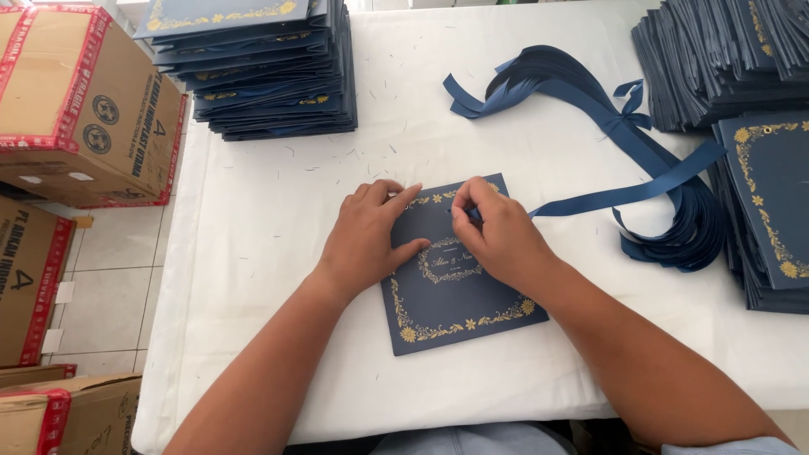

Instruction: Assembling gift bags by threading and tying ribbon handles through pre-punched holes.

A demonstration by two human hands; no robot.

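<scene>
You have one navy card [459,299] with gold floral borders lying flat on the white surface [253,253], right in front of you, and it looks to be mid-way through getting its ribbon. Your left hand [364,236] lies flat and open on the card's upper left corner, pinning it without gripping anything. Your right hand [497,232] has its fingertips pinched shut in a tight grip on the end of a blue ribbon [619,195] at the card's top edge; the ribbon trails off to the right toward the loose heap of ribbons [581,93]. No bow or knot shows on this card yet, so I judge the tying still to be done. The stack of cards [270,72] at the far left and the stacks at the right [742,93] could be finished or waiting; I cannot tell which.
</scene>
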